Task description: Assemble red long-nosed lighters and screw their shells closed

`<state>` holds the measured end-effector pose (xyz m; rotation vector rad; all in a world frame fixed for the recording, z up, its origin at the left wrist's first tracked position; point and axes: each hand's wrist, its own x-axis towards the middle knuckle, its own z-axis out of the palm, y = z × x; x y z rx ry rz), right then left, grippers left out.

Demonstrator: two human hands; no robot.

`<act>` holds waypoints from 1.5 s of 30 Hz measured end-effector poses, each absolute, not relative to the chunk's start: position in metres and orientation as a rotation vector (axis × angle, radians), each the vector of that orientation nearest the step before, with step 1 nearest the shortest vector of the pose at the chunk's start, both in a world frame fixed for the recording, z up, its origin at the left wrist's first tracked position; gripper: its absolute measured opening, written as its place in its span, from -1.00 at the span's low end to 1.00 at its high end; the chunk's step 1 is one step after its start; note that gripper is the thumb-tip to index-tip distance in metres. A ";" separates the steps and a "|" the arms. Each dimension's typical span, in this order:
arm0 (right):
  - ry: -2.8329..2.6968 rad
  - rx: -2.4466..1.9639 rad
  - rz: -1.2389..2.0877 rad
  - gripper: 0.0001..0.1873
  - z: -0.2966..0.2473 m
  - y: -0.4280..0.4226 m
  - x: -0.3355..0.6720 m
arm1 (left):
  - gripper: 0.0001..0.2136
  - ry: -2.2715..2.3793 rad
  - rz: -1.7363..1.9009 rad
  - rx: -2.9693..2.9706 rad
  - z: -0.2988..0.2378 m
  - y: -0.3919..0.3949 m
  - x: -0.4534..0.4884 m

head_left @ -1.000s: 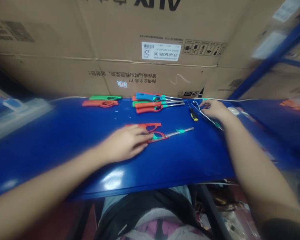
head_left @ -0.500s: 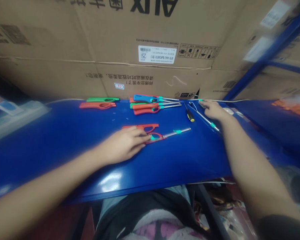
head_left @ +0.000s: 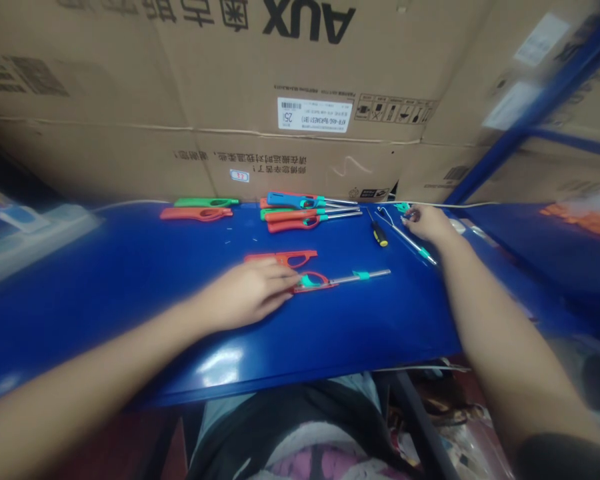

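My left hand (head_left: 253, 291) is closed over the handle of an opened red lighter (head_left: 316, 281), a long-nosed one with a teal trigger and a metal tube (head_left: 377, 273) pointing right. A loose red handle half (head_left: 300, 257) lies just behind my fingers. At the back right, my right hand (head_left: 425, 223) has its fingers pinched together; what they hold is hard to make out. Teal pieces (head_left: 403, 207) lie by those fingertips. Under the right hand a metal lighter tube with a teal collar (head_left: 423, 253) rests slantwise. Nearby lies a black and yellow screwdriver (head_left: 379, 233).
Several long-nosed lighters (head_left: 293, 222) are stacked at the back middle. A green handle half (head_left: 200, 202) and a red one (head_left: 195, 213) lie left of them. A cardboard wall (head_left: 180, 93) closes off the back of the blue table (head_left: 330, 333).
My right hand has drawn slightly nearer, its fingers now curled in and the teal pieces uncovered. The metal tube by my left hand has shifted a little right and nearer.
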<state>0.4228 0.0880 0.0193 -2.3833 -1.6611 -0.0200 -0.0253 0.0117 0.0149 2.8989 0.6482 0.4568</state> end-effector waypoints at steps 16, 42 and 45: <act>-1.563 -1.545 0.331 -0.77 0.061 0.048 0.319 | -0.60 0.782 0.790 2.606 0.025 0.005 -0.023; -2.387 -0.968 0.555 -0.89 0.026 -0.010 0.226 | -0.79 0.798 0.572 1.653 0.029 0.019 -0.026; -2.433 -0.989 0.570 -0.95 0.022 -0.012 0.225 | -0.78 0.803 0.562 1.653 0.027 0.020 -0.027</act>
